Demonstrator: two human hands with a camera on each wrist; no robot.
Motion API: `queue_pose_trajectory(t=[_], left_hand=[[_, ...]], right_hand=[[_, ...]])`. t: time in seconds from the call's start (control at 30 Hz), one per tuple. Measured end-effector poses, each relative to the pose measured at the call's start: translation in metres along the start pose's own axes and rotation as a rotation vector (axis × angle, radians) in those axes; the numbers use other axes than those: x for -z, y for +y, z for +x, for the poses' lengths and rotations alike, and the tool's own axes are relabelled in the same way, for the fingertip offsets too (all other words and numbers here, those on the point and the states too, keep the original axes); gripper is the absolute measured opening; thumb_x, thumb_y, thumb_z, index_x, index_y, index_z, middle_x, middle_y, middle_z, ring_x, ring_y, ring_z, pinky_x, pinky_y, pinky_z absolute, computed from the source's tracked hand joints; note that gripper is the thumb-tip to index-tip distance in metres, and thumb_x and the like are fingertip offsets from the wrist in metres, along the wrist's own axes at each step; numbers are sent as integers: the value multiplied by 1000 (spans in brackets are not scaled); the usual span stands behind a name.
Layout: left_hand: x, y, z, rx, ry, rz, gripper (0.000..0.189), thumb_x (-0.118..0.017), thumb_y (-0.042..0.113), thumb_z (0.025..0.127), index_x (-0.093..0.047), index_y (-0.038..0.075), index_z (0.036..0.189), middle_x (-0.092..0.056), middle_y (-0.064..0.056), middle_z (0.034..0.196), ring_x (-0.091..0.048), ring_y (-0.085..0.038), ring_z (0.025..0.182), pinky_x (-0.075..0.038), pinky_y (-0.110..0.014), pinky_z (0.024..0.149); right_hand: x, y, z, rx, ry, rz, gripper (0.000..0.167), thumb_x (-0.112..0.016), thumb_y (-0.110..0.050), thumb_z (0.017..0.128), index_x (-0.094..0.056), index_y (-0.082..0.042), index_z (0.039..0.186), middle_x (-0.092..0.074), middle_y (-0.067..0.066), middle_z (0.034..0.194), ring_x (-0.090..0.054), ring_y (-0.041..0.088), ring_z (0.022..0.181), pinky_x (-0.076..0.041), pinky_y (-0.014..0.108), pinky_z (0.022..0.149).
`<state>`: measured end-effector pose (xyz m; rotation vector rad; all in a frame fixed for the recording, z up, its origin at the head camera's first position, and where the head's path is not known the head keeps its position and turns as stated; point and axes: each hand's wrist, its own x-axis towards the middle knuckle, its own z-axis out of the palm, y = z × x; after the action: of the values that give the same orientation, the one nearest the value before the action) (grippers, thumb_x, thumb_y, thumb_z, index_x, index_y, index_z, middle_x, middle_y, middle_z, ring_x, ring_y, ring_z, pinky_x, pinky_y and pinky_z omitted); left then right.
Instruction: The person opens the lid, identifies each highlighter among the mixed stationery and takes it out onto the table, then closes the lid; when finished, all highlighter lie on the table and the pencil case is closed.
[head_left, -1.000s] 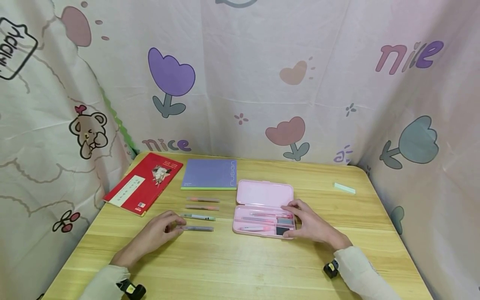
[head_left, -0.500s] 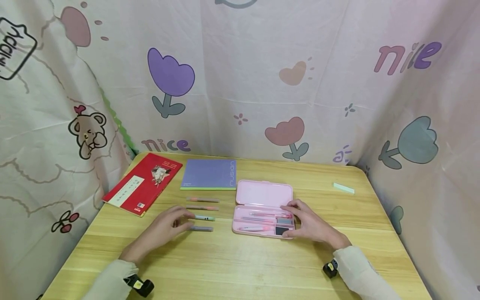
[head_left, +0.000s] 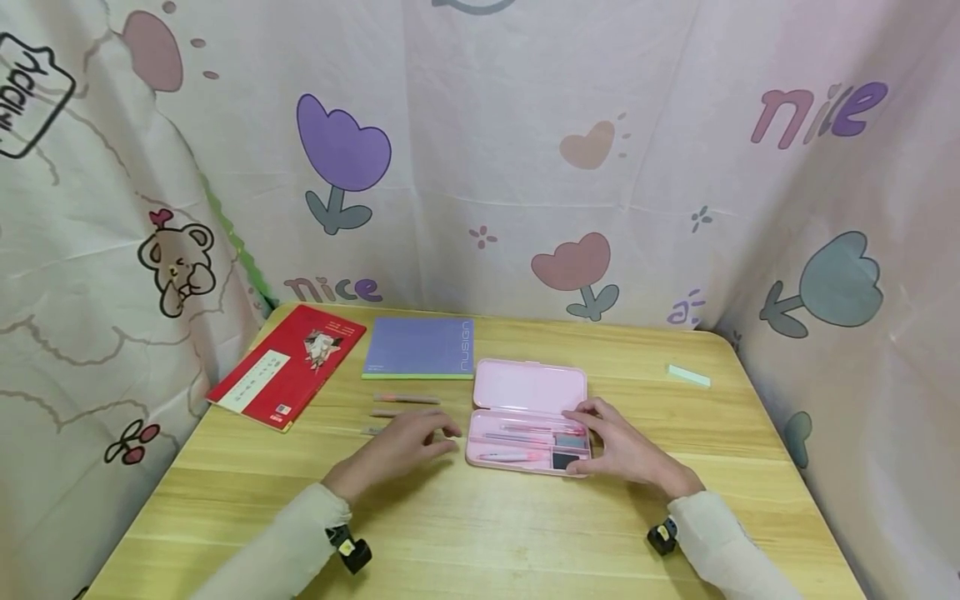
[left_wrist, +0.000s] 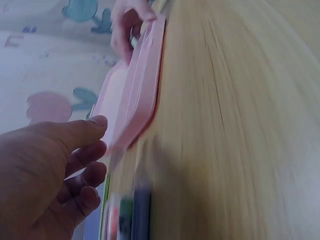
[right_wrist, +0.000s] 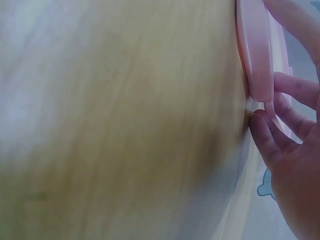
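Near the middle of the table (head_left: 525, 533), the pink pencil case (head_left: 528, 385) lies open, with wood surface in front of it and to its right, out to a pale green strip (head_left: 688, 377); its lid sits just beside the corner of the purple notebook (head_left: 417, 346). Its long axis runs left to right, and the lid points back toward the curtain (head_left: 480, 267). Slim pens (head_left: 510, 457) lie lengthwise inside. The right hand (head_left: 618, 446) grips the case's right end, thumb at the near corner, fingers toward the hinge. Just off the left end hangs the left hand (head_left: 401, 446), fingers loosely bent, thumb apart, apparently free. It hides parts of the loose pens (head_left: 408, 399); a dark pen (left_wrist: 142, 210) shows only in the left wrist view, cut off below. A blurred shape (left_wrist: 117, 157) near those fingertips is hard to make out.
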<state>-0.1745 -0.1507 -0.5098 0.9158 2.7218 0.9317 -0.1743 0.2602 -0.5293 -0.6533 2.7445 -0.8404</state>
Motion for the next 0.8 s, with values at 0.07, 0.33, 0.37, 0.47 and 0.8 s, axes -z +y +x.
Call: queue_pose_trajectory(t=[0.07,0.33,0.37,0.47,0.8], left_hand=[[-6,5,8,-27,-19,12,15,-75,24,105,-79,18,118,-74,9,111,-63,-7,93,-55,-27,83],[-20,17,30,-99,-99,50,12,-76,19,105,-82,18,114,-76,8,112,-68,-5,102,-59,-30,94],[-20,18,32,-102,-110,57,11,-76,18,104,-83,18,113,-76,8,111,-68,-5,102,-59,-30,94],[-18,21,37,-114,-145,89,9,-77,19,104,-83,18,110,-76,10,105,-67,-2,98,-59,-28,92],[-13,30,43,-197,-197,291,12,-77,17,103,-83,21,94,-70,13,86,-58,1,80,-55,-19,79]], right_hand=[[0,0,0,2,-1,1,97,-90,-67,80,-58,-20,159,-47,3,154,-46,28,140,-45,61,120],[1,-1,0,7,4,-5,97,-90,-66,81,-58,-19,159,-48,3,154,-46,29,141,-45,61,120],[1,-1,0,8,3,-7,97,-90,-65,81,-58,-18,159,-48,4,154,-46,29,141,-45,61,120],[1,-1,0,11,5,-15,96,-90,-65,81,-58,-18,158,-48,3,154,-47,28,141,-45,61,120],[1,-1,0,22,9,-8,95,-90,-64,81,-58,-18,158,-48,1,152,-46,26,141,-44,59,121]])
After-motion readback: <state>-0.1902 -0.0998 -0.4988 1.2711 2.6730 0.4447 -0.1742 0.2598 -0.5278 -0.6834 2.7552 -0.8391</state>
